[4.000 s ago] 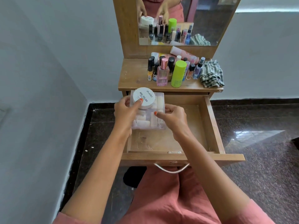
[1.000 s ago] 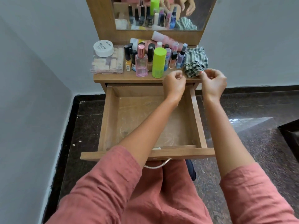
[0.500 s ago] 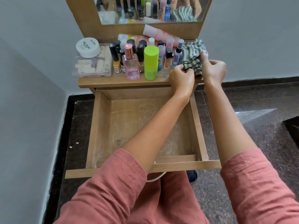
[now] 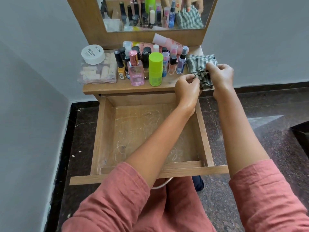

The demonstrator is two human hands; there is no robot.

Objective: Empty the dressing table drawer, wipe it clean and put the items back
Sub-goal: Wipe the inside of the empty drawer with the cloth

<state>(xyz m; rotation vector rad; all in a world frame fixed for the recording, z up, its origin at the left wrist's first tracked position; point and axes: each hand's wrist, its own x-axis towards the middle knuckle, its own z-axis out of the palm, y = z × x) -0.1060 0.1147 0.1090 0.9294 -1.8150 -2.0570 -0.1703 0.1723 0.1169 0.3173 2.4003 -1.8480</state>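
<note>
Sleeves in a salmon colour fill the bottom of the view, with both forearms reaching out over the open drawer. Its floor lies bare, showing only pale scuffs and smears on the wood. Four seconds ago the last load was being lifted out of it; nothing remains inside now, so the emptying part looks finished.

Beyond the drawer's far right corner, the left hand pinches a fold of the striped cloth between thumb and curled fingers, and the right hand grips the same cloth from the other side, fingers closed over it. A second ago both hands were at the desk edge, short of the cloth; half a second ago they had just reached it. It is now bunched up and dragged to the front right corner of the desk, a part hanging past the edge. My reading is that wiping comes next, with the cloth about to be brought down into the drawer.

Further back, the clear box with the white tub on top now sits at the desk's left end, beside the crowd of bottles. Behind them the mirror reflects the bottles and the cloth.
</note>
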